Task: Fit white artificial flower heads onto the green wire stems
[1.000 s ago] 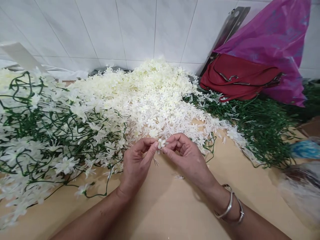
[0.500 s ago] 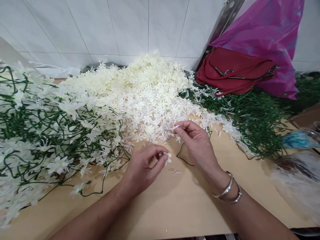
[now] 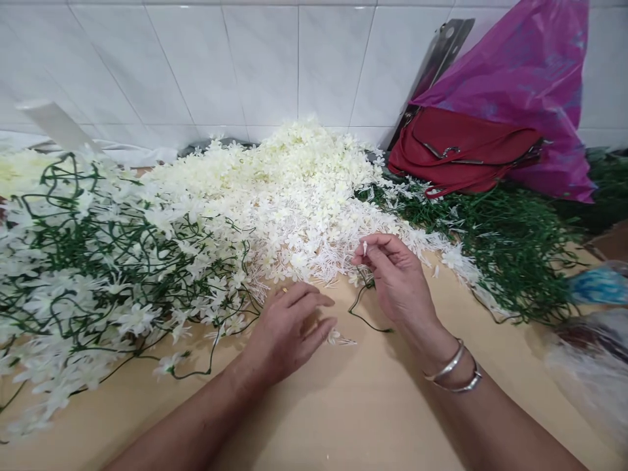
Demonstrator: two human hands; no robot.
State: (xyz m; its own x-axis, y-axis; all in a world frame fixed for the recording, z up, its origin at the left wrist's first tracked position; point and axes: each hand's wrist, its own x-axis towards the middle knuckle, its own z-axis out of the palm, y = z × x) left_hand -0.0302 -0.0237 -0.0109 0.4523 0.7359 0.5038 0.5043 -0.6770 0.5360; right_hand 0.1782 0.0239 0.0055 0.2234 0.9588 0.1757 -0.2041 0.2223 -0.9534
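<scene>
My left hand (image 3: pixel 294 330) is low over the table with thumb and fingers apart. Just below its thumb tip lies a small white artificial flower (image 3: pixel 332 336), partly against a thin white stamen piece (image 3: pixel 348 341) on the tabletop. My right hand (image 3: pixel 392 271), with two silver bangles at the wrist, pinches a tiny white stamen piece (image 3: pixel 364 248) between thumb and forefinger. Under that hand a green plastic stem (image 3: pixel 360 307) curves on the table. Behind both hands rises a heap of loose white petals and stamens (image 3: pixel 299 190).
Green stems carrying white flowers (image 3: pixel 122 261) are piled on the left. Bare green stems (image 3: pixel 520 248) lie to the right, beneath a red handbag (image 3: pixel 466 150) and a purple plastic bag (image 3: pixel 530 78). Clear plastic wrapping (image 3: pixel 589 373) sits at the right edge. A tiled wall (image 3: pixel 260 65) stands behind.
My left hand has opened, and the flower it held is now down on the table beside the stamen piece. My right hand has shifted slightly right, still pinching its white piece, now more upright.
</scene>
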